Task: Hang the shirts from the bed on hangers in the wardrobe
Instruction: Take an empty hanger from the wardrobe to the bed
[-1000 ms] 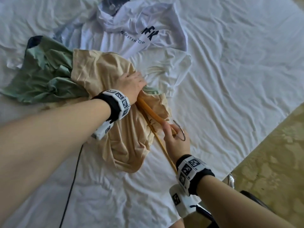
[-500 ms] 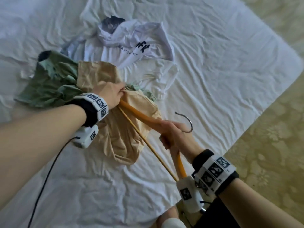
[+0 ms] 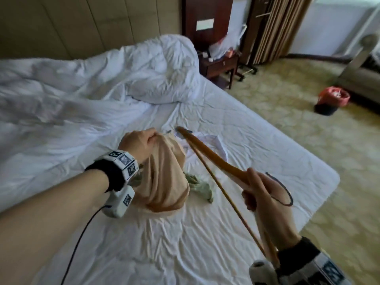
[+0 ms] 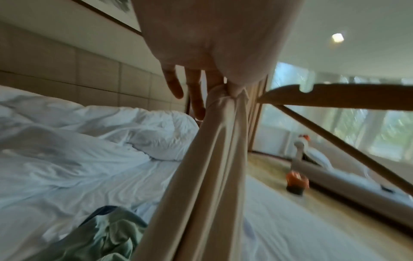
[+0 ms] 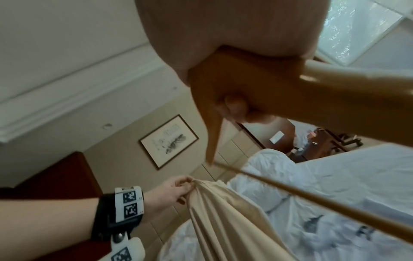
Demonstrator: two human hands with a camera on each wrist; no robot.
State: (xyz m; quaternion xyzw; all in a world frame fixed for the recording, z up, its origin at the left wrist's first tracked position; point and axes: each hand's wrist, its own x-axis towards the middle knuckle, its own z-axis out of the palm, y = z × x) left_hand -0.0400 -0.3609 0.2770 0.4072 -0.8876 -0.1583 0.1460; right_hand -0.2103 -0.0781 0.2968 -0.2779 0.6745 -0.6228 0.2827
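Blur softens much of the left wrist view, and the green shirt [image 4: 107, 234] there is cut off by the bottom edge; in the head view it shows only as a crumpled patch [image 3: 202, 187] on the bed [image 3: 267, 157], mostly hidden behind the hanging beige shirt [image 3: 164, 177]. The white shirt [image 3: 211, 145] lies flat on the sheet behind the hanger [image 3: 209, 155], and its print cannot be read. The wardrobe cannot be made out with certainty. In the right wrist view the right hand [image 5: 178, 35] fills the top of the frame, and the hanger's arms run out of view at the right edge.

The left hand [image 3: 139, 144] is raised above the bed with its back turned up, thumb and forefinger pinching a gathered bunch of the beige shirt while the other fingers [image 4: 196, 98] hang straighter beside it. The shirt drapes down from that pinch, its lower end resting on the sheet. The right hand [image 3: 265, 194] is held lower and nearer the body, its fingers curled round the wooden hanger near the neck, with the dark metal hook [image 3: 283, 190] curving out past the knuckles. The hanger points away from the person, its far tip [image 3: 181, 129] just beside the pinched fabric but apart from it. A rumpled duvet [image 3: 102, 83] is heaped at the head of the bed, and a bedside stand [image 3: 220, 65] sits beyond.
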